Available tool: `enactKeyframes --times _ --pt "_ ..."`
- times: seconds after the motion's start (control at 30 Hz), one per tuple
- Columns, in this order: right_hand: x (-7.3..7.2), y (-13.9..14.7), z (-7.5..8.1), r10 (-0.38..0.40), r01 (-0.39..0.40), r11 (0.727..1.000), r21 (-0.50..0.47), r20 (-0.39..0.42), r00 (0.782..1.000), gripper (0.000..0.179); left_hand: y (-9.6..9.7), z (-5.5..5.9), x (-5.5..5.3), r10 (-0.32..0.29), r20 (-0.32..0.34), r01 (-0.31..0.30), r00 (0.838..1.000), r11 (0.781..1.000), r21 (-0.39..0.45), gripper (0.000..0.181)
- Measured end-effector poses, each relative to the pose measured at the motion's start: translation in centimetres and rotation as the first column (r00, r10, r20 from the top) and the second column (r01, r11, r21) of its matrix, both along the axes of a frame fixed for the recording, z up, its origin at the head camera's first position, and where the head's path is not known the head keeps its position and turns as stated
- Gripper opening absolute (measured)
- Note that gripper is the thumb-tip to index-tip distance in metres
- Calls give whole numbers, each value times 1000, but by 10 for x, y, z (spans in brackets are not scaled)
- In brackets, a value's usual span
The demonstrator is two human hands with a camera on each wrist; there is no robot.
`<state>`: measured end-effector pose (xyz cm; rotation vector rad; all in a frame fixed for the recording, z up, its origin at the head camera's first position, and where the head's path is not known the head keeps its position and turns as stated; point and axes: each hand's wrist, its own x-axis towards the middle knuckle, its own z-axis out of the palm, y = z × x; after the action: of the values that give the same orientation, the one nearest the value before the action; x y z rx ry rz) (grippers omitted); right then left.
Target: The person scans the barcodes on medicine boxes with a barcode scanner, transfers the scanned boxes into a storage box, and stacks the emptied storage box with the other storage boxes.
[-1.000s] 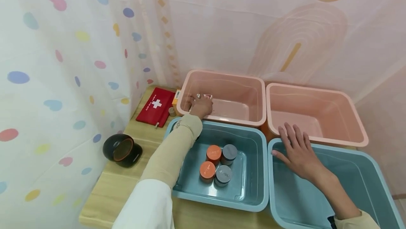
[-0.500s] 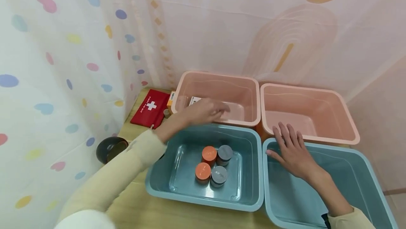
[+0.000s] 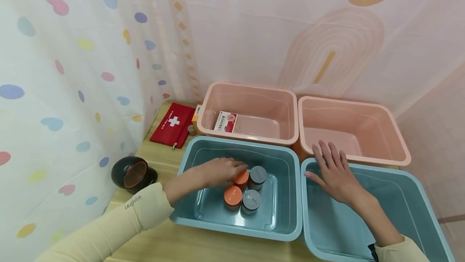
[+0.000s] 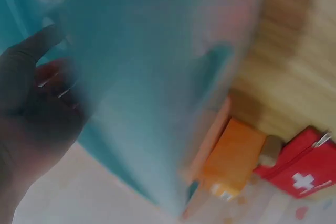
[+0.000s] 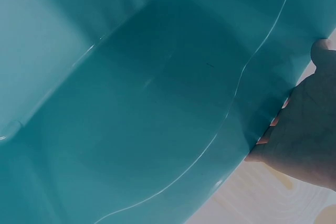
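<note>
Orange jars [image 3: 233, 195], grey jars [image 3: 251, 200], two each; right hand [image 3: 338, 180] spread, left hand's [image 3: 221, 171] grip unclear.

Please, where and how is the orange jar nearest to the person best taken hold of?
I would grip the rim of its lid, coming from above and from the person's left. The jar stands upright with its round lid facing up. The other orange jar and a grey jar crowd its far and right sides; its left side looks freer.
</note>
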<state>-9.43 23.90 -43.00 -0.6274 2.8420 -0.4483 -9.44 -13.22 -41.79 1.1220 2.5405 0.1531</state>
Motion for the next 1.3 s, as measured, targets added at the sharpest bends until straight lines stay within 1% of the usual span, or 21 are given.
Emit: enactKeyframes --times 0.07,0.13,0.27,0.33,0.4,0.47,0.53,0.57,0.6,0.67,0.77,0.83,0.9,0.97,1.0,1.07,1.1,1.13,1.17,1.23,1.3 --pt "0 0 0 0 0 1000 3 -2 1000 93 -1 -8 2 24 26 -25 999 999 29 60" --pt "0 0 0 -2 2 1000 2 -2 1000 93 -2 -15 2 40 36 -42 999 998 52 61" --pt "1 0 1 0 0 1000 0 -10 1000 93 -3 -28 4 48 -17 -47 999 997 58 64" --pt "1 -1 1 3 -3 1000 0 -10 1000 93 -3 -34 6 70 -51 -67 996 995 71 62" --pt "1 -1 0 6 -6 1000 -1 -8 1000 93 -4 -38 9 103 -76 -96 992 992 88 60" --pt "2 -1 0 5 -5 1000 -1 -3 1000 93 -5 -37 10 149 -74 -140 986 983 116 57" --pt "1 -1 0 4 -4 1000 1 0 1000 93 -7 -30 11 212 -44 -204 976 969 141 56" --pt "1 -1 0 4 -4 1000 2 1 1000 93 -9 -25 11 249 -20 -243 968 958 153 57" --pt "1 0 0 4 -4 1000 2 1 1000 93 -10 -19 12 289 9 -287 957 943 167 58" --pt "1 0 0 6 -6 1000 6 -2 1000 93 -15 -6 15 373 61 -377 926 906 190 61" --pt "0 1 0 12 -12 1000 6 -5 1000 93 -24 13 23 477 135 -496 869 837 232 66" --pt "0 1 0 15 -14 1000 6 -5 1000 93 -34 24 31 515 185 -547 837 786 287 68" --pt "0 1 0 14 -14 1000 6 -3 1000 93 -46 33 40 542 247 -595 804 724 349 69" --pt "0 1 1 13 -13 1000 7 -2 1000 93 -58 42 51 570 293 -640 767 648 413 70" --pt "0 1 1 12 -12 1000 6 0 1000 94 -65 46 58 586 311 -659 749 606 445 70" --pt "0 1 1 10 -10 1000 5 0 1000 94 -80 53 73 627 337 -697 703 510 504 68" --pt "0 0 1 10 -10 1000 4 0 1000 94 -87 56 81 647 337 -704 684 465 536 67" --pt "0 0 1 10 -10 1000 3 1 1000 94 -95 57 89 660 339 -702 671 418 576 66" --pt "0 0 1 10 -10 1000 2 3 1000 94 -103 58 96 662 349 -691 664 364 625 65" --pt "0 0 1 10 -10 1000 4 1 1000 94 -118 55 109 639 379 -642 669 241 728 64" --pt "0 1 1 9 -9 1000 5 3 1000 94 -131 49 119 616 403 -588 677 123 799 65"
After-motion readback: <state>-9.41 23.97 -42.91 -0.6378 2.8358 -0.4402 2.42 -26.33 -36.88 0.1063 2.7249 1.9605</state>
